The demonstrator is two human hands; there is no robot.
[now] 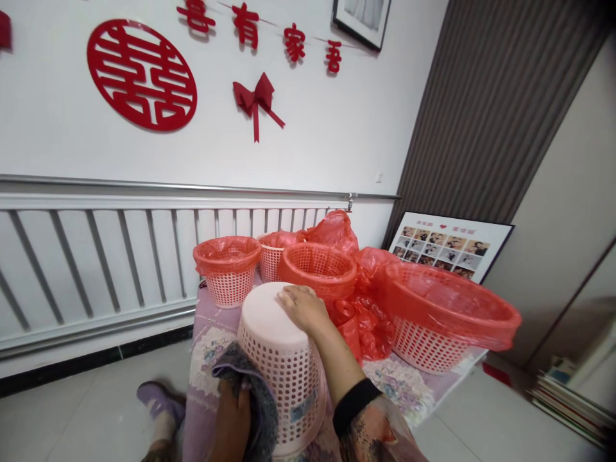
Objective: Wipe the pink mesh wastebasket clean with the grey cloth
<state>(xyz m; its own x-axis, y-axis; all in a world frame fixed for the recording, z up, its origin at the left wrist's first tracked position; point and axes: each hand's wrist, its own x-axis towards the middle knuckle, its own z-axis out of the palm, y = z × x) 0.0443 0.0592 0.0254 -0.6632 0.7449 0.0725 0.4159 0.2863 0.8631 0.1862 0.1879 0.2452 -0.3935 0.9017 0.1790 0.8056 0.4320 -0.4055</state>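
Note:
A pale pink perforated plastic basket [283,350] stands upside down near the table's front edge, with a small label on its lower side. My right hand [303,309] lies on its upturned base, fingers extended. To the left, my left hand [235,407] grips a grey cloth [262,398], which touches the basket's side. Just behind stand other baskets lined with red plastic bags: one at the left [230,285], one in the middle [320,269] and a wide one at the right [428,343]. A roll of red plastic bags [347,324] sits beside my right forearm.
A floral tablecloth [402,388] covers the table. Loose red plastic [375,333] bunches between the baskets. Behind the table runs a white radiator [96,263]. A framed photo board [447,247] leans at the right. A foot in a purple shoe [161,401] shows at lower left.

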